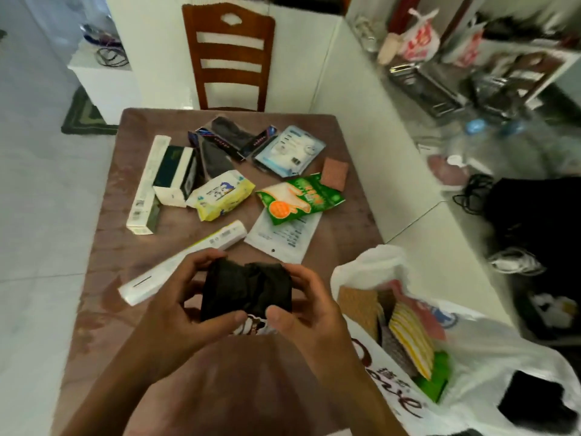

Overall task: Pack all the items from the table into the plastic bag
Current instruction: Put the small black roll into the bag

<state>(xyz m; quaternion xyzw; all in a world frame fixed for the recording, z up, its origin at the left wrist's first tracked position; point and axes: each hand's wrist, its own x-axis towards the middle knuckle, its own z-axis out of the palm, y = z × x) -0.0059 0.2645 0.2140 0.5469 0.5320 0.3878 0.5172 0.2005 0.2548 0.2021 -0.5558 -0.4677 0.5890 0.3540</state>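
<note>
Both hands hold a folded black cloth item (246,287) above the near part of the brown table (103,247). My left hand (176,306) grips its left side and my right hand (308,309) its right side. The white plastic bag (471,347) lies open at the table's right front corner, with a yellow striped pack (412,338), a green pack and dark items inside. On the table remain a long white box (185,259), a tall white box (146,187), a dark green and white box (174,176), a yellow wipes pack (220,195), a green packet (298,199) and several pouches.
A wooden chair (231,55) stands at the table's far side. A white wall panel runs along the table's right edge. Behind it the floor is cluttered with bags, water bottles (478,127), cables and shoes. A green mat (83,116) lies far left.
</note>
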